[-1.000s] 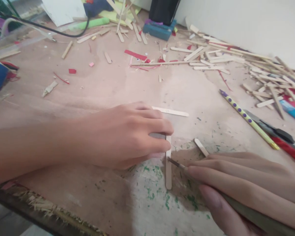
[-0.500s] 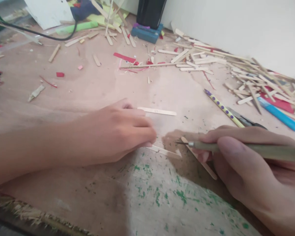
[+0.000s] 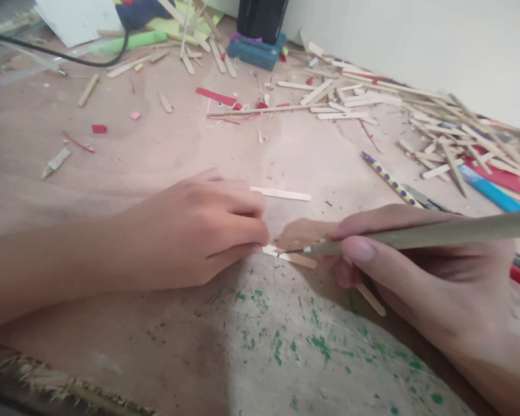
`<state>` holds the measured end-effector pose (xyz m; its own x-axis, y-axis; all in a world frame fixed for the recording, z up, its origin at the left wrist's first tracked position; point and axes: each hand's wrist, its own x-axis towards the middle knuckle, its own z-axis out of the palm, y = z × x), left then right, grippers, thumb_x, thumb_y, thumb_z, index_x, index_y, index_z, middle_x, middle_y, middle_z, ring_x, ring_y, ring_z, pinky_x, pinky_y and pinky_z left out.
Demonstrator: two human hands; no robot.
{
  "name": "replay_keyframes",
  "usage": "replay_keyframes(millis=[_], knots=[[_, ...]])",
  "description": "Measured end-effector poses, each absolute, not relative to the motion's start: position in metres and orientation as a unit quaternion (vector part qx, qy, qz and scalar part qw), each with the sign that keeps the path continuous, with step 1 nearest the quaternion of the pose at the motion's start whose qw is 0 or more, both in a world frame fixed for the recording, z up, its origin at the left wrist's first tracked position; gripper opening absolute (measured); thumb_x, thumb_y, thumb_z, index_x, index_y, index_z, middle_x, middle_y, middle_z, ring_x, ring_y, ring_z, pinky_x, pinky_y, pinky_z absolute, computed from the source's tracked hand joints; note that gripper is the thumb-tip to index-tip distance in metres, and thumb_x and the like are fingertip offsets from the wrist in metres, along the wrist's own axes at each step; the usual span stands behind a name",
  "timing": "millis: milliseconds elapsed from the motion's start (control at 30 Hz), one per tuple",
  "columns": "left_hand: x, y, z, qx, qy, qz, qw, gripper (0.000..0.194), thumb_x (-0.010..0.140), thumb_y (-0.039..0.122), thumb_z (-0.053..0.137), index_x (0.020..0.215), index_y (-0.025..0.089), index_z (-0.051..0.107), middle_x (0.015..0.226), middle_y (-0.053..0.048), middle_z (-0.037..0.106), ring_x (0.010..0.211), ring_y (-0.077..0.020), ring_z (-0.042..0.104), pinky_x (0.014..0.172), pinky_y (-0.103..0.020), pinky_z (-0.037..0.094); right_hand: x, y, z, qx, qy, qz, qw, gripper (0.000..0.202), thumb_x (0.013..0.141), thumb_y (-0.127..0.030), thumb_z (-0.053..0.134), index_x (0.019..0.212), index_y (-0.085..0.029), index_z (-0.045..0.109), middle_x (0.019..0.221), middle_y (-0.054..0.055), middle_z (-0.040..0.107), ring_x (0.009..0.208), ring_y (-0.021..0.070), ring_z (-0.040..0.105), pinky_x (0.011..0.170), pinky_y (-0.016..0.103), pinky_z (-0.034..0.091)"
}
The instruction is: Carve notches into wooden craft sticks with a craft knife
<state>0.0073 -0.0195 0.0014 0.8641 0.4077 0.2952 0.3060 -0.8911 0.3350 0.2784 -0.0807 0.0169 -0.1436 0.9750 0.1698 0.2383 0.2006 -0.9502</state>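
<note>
My left hand rests on the table with fingers curled, pinning the near end of a flat wooden craft stick. Part of that stick is hidden under the fingertips, and a pale white patch shows near them. My right hand grips a thin paintbrush with a dull green handle, silver collar and fine dark tip. The tip touches or hovers just over the stick beside my left fingers. Beyond my left hand lies a second craft stick with a faint mark. A third craft stick is partly under my right hand.
A yellow pencil with purple dots lies past my right hand, near a blue strip. Loose sticks are heaped along the wall. A black container stands on a blue block. Green paint specks mark the table.
My right hand has moved left and slightly up, bringing the brush tip from the third stick to the one under my left fingers. My left hand has shifted slightly left.
</note>
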Motion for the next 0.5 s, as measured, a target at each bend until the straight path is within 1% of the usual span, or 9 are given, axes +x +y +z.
replay_keyframes(millis=[100,200,367,500], knots=[[0.0078,-0.0198,0.0015,0.953,0.191,0.181,0.148,0.024,0.109,0.017,0.055,0.104,0.021,0.078,0.101,-0.002,0.074,0.093,-0.0214,0.066,0.087,-0.037,0.044,0.2750,-0.0804,0.0193,-0.492,-0.635,0.411,0.431,0.006,0.092,-0.026,0.086,0.093,-0.031,0.087,0.063,-0.002,0.073,0.047,0.0114,0.064,0.041,0.022,0.051],[0.0082,-0.0197,0.0015,0.953,0.188,0.187,0.148,0.024,0.109,0.017,0.055,0.104,0.021,0.078,0.100,-0.002,0.074,0.092,-0.0213,0.066,0.087,-0.036,0.044,0.2725,-0.0822,0.0210,-0.516,-0.622,0.407,0.426,0.003,0.092,-0.031,0.086,0.089,-0.031,0.086,0.061,-0.003,0.072,0.047,0.0105,0.062,0.041,0.021,0.049],[0.0091,-0.0196,0.0010,0.951,0.184,0.196,0.154,0.024,0.109,0.017,0.056,0.104,0.019,0.079,0.099,-0.002,0.074,0.092,-0.0220,0.066,0.085,-0.037,0.044,0.2676,-0.0884,0.0255,-0.579,-0.603,0.375,0.401,0.005,0.090,-0.039,0.088,0.089,-0.035,0.086,0.061,-0.002,0.070,0.049,0.0120,0.060,0.045,0.027,0.048],[0.0095,-0.0197,0.0002,0.951,0.184,0.197,0.149,0.022,0.108,0.017,0.058,0.104,0.019,0.080,0.098,-0.002,0.074,0.090,-0.0224,0.066,0.084,-0.038,0.044,0.2688,-0.0893,0.0252,-0.580,-0.617,0.362,0.390,0.005,0.090,-0.041,0.088,0.090,-0.036,0.086,0.062,-0.001,0.070,0.049,0.0140,0.058,0.046,0.032,0.047]])
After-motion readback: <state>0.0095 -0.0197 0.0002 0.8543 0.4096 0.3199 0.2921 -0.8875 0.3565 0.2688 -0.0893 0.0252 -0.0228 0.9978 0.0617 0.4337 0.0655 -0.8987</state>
